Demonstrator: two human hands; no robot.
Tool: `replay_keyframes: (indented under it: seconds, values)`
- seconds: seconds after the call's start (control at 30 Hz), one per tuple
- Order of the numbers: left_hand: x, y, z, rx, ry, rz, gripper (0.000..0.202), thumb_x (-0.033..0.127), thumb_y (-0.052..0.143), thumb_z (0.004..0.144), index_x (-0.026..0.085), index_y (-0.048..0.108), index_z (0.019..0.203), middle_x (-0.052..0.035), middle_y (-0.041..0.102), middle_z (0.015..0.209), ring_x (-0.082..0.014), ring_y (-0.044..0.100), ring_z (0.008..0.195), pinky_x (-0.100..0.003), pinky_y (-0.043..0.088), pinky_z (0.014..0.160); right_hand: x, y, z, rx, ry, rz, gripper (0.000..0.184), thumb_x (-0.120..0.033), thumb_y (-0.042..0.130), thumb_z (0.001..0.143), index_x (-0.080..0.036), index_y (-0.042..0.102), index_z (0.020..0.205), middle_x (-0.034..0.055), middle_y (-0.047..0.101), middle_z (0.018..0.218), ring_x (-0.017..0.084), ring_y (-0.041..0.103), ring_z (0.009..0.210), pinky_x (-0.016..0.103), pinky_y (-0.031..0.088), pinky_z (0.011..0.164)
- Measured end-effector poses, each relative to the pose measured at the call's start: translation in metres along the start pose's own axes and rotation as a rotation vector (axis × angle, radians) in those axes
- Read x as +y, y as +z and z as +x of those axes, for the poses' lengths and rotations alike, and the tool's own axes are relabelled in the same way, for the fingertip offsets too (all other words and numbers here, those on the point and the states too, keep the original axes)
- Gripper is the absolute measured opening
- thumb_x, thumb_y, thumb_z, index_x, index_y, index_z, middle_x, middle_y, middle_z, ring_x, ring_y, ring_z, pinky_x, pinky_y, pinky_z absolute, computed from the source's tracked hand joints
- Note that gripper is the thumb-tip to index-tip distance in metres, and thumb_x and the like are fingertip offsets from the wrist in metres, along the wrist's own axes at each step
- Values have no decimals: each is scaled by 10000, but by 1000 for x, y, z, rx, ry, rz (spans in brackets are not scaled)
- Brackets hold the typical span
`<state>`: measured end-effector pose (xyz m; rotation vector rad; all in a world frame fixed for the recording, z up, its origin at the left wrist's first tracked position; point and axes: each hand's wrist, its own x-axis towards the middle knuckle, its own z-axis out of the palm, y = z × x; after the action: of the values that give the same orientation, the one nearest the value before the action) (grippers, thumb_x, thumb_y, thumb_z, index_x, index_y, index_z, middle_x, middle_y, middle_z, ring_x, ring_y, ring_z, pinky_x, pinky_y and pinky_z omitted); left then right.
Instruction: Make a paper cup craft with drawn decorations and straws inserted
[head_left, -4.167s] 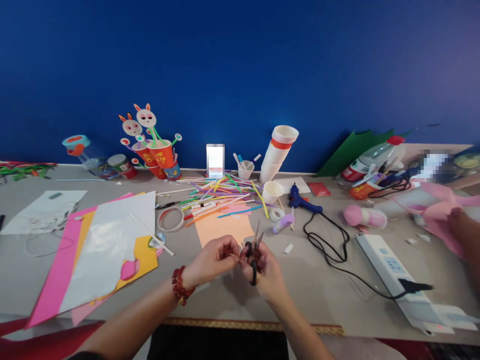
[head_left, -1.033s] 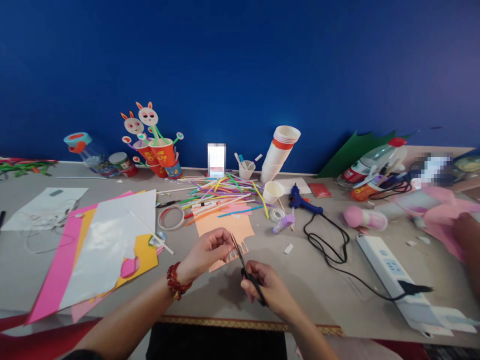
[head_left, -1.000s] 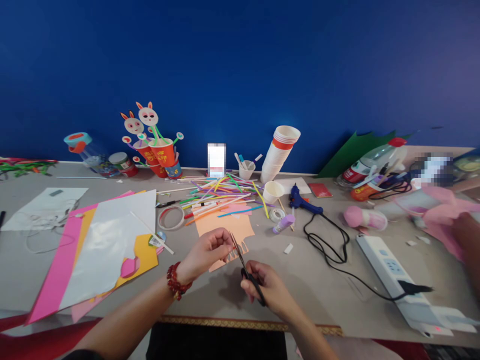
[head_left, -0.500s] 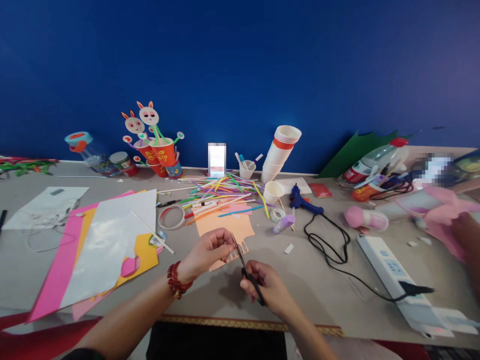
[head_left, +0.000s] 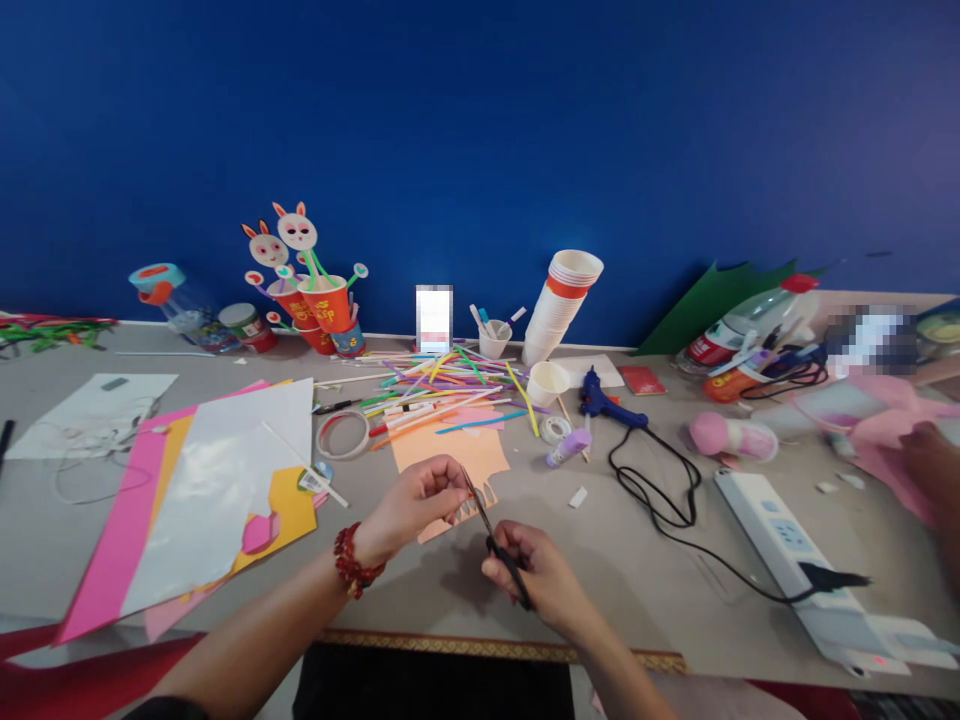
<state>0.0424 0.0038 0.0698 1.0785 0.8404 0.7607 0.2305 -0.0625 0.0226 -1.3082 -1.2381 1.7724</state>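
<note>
While the right hand grips the scissors with curled fingers, the left hand pinches a small, indistinct piece beside the blades, over orange paper.

The table is lit softly, while the wall is dim, with a paler glow seen above the cups. Between the left hand and the right hand a soft shadow is cast. Glare is caught on the white sheet; the screen is washed out. At the right, the power strip is stretched and another person's hand is blurred.
</note>
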Motion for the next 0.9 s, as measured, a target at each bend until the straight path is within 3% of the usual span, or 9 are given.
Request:
replay_keyframes:
  seconds: [0.3,0.63,0.9]
  values:
    - [2,0,0,16,1,28,255,345,719,742,145,560,744,33,528,659,-70,477,549,-194,398,520,-1,-1,-2,-8,13,8,527,-615,730,655,-223,378,650,-90,420,529,69,397,428,204,309,436]
    - [5,-2,-1,4,-32,51,231,317,710,729,143,559,744,27,547,656,-70,486,531,-194,380,510,0,-1,-2,-15,13,-1,526,-615,734,645,-219,388,655,-90,419,546,66,395,440,201,341,436]
    - [-8,5,-3,53,-18,-141,187,282,680,788,155,543,775,50,509,620,-59,452,527,-185,345,527,1,6,1,-47,-31,82,575,-689,711,633,-218,382,656,-87,448,509,66,411,424,201,306,439]
